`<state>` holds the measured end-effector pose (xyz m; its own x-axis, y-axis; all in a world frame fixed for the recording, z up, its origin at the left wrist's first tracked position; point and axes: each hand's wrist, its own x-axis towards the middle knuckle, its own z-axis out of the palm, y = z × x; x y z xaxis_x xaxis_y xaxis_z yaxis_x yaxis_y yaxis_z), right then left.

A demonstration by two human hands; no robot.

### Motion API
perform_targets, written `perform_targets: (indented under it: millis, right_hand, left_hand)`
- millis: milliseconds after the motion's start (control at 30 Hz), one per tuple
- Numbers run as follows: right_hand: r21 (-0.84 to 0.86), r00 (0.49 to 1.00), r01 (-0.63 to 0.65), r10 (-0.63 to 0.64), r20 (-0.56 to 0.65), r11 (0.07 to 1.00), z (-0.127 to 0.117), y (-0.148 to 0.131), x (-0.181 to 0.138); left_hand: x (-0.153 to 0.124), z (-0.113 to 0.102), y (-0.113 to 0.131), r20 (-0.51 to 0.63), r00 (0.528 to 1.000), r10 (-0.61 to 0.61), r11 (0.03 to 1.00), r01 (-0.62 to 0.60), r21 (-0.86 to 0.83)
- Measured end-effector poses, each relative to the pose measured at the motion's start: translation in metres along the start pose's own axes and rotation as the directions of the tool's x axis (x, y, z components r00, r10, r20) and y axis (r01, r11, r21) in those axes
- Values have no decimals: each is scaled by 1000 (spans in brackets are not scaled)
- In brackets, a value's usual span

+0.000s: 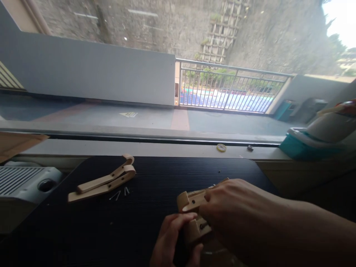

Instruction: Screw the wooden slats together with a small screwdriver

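My left hand (174,233) has its fingers and thumb around the end of a pale wooden piece (191,230) near the front of the dark table. In that piece is a hole with a dark metal shank or bolt (204,224) in it. My right hand (228,207) is closed over the wood from the right; what its fingers hold is hidden. Just beyond lies another pale wooden part (183,201) with a rounded end and a hole, partly covered by my right hand. To the left rest two curved wooden arms (104,181) with holes, and several thin screws (119,193).
The black table (150,185) stands against a white window sill (167,150). A yellow tape roll (221,147) and a small dark object (250,148) lie on the sill. At right is a teal container (302,146); at left, a grey slatted appliance (25,181) and cardboard (19,144).
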<state>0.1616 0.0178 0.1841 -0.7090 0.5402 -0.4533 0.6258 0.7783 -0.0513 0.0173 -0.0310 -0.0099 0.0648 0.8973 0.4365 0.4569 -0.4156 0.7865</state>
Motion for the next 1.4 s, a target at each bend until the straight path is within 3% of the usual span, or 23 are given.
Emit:
perform_targets:
  millis: [100,267,333,533,867,1133,1400]
  right_hand:
    - [-153,999,-42,42,-7,987,0,-10,-5]
    - [-18,996,-65,64,-68,998,2,-6,1]
    - [-15,994,-77,76,-78,997,0,-4,4]
    - [-22,989,-131,129,-72,991,2,-9,1]
    - [-15,989,-121,119,-88,993,3,-7,-1]
    - [-47,969,-242,238,-68,969,-5,-8,1]
    - [-129,989,-138,130,-71,982,-9,-10,-9]
  left_hand:
    - [0,6,12,-25,998,-65,997,66,42]
    - [-1,8,20,-122,992,-27,998,33,47]
    - [0,6,21,-96,995,-13,999,17,35]
    - [11,10,22,60,991,-120,991,123,-47]
    - [16,20,14,-7,991,-130,990,130,-48]
    - [17,20,12,-12,998,-65,997,66,50]
    - [20,17,17,31,996,-79,995,76,65]
